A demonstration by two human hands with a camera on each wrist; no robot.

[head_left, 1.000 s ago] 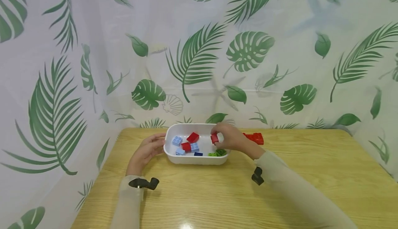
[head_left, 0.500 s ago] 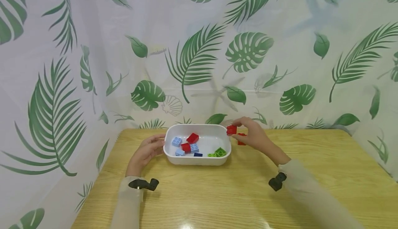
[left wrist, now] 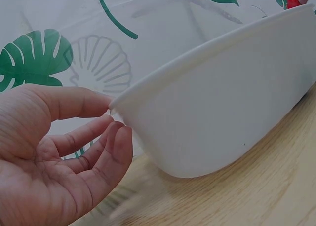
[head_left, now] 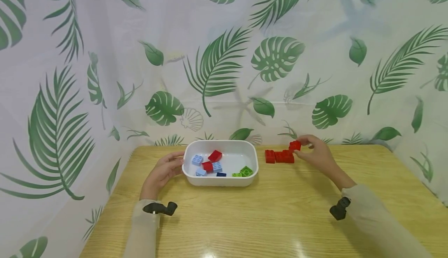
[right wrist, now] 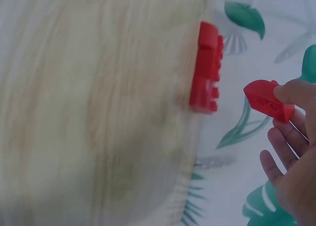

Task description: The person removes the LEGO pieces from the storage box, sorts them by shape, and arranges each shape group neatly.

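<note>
My left hand [head_left: 167, 169] touches the left end of a white plastic tub [head_left: 220, 182] with loosely bent fingers. In the left wrist view one fingertip meets the tub's rim [left wrist: 207, 47], with the other fingers [left wrist: 106, 157] below it. My right hand [head_left: 319, 156] pinches a red toy building brick [head_left: 294, 145] between thumb and fingers. The right wrist view shows this held brick [right wrist: 264, 98] with a rounded side and hollow underside. Close to it, a row of red bricks [head_left: 280, 156] lies on the table, studs showing.
Inside the tub lie light blue bricks [head_left: 197, 160], red bricks [head_left: 215, 156], a dark blue brick [head_left: 221, 174] and green bricks [head_left: 246, 171]. A leaf-patterned curtain [head_left: 224, 75] hangs behind the wooden table [head_left: 245, 219] and along its left side.
My right hand has lifted the red brick out of the tub and carried it right, past the tub's end, to the right end of the red row. The left hand has stayed at the tub.
</note>
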